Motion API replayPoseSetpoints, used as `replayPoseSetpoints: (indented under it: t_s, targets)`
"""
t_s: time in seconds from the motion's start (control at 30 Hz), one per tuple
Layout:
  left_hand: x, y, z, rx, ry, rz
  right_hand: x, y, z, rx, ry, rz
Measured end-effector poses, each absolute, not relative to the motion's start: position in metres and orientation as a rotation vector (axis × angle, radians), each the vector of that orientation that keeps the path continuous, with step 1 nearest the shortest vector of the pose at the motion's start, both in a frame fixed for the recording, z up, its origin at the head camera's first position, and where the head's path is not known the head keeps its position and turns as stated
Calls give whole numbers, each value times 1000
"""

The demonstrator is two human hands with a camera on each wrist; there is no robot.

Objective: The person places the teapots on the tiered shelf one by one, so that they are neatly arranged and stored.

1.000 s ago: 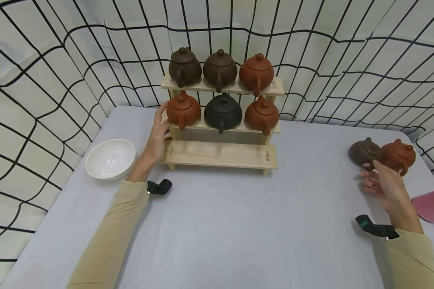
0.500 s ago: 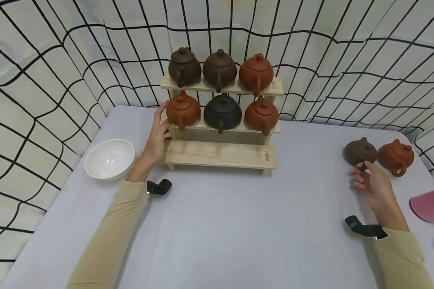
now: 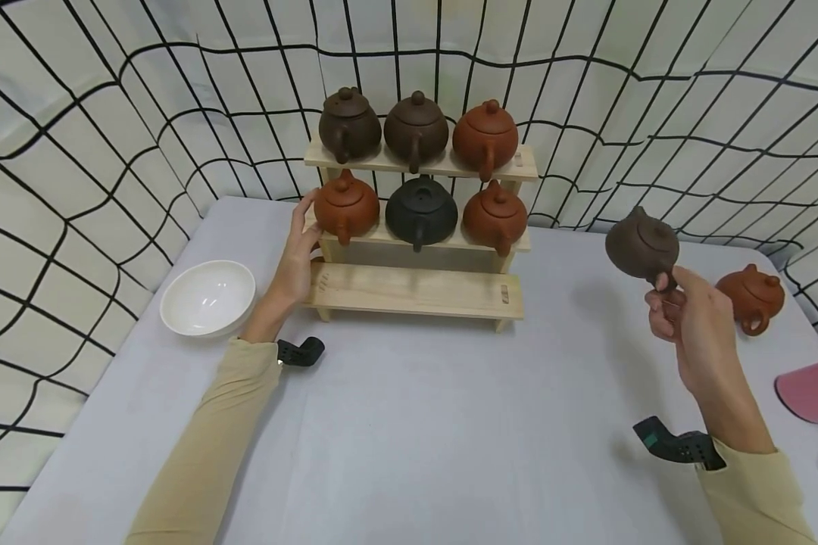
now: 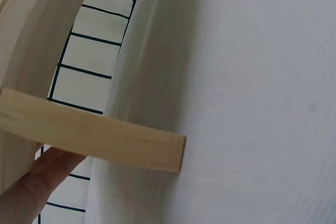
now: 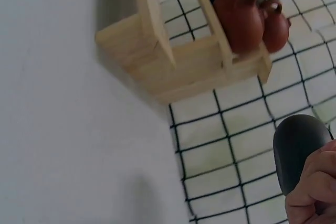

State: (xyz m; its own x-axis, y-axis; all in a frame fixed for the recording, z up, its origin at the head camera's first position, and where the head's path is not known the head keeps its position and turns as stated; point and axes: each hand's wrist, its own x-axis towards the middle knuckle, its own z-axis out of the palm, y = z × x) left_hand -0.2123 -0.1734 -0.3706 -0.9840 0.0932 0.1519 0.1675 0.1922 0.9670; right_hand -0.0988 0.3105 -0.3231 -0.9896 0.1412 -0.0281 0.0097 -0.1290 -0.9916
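Observation:
My right hand (image 3: 700,327) pinches a dark brown clay teapot (image 3: 641,244) by its handle and holds it up off the table, spout side away from me. In the right wrist view its dark rounded underside shows above the curled fingers (image 5: 315,184). At the left end of a three-tier wooden display rack (image 3: 416,291), my left hand (image 3: 291,265) grips the rack's side. The left wrist view has those fingers (image 4: 39,182) partly hidden behind a wooden leg (image 4: 94,129). Several brown, red and black teapots fill the upper two tiers; the lowest is bare.
A red-orange teapot (image 3: 751,297) stands on the table right of my right hand. Farther right lies a pink cylinder (image 3: 814,390), with a clear object at the edge below it. A white bowl (image 3: 207,298) sits left of the rack. Black-grid netting (image 3: 654,113) walls the back and sides.
My right hand has taken the brown teapot by its handle and lifted it up and left, away from the red-orange teapot. My left hand stays on the rack.

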Motion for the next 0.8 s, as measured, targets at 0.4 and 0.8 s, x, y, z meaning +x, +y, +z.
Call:
replayPoseSetpoints:
  t_s: [0.4,0.8]
  targets:
    - [-211,-173,-371,-294,-2393,-1881,-73,209,-268,310,-2262,2255]
    - [-212,-173,-371,-277,-2367,-1925,-86,104,-306,370,-2639,2296]
